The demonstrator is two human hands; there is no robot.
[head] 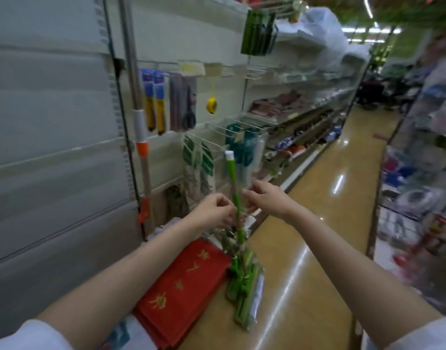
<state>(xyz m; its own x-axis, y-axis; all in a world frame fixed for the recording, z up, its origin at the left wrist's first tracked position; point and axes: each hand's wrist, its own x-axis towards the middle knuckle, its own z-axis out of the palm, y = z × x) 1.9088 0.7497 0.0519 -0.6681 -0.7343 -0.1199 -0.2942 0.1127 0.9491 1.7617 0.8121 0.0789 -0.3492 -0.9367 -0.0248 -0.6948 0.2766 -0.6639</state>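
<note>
A green mop with a white-capped handle stands upright in a shop aisle, its flat green head in clear wrapping resting on the floor. My left hand grips the handle from the left at mid-height, fingers curled round it. My right hand pinches the handle or its clear wrapping from the right, just above the left hand. The view is blurred.
White shelving runs along the left with hanging tools, a yellow tape measure and packets. An orange-and-grey pole leans on the wall panel. Red packs lie low at the left. More racks line the right of the yellow floor.
</note>
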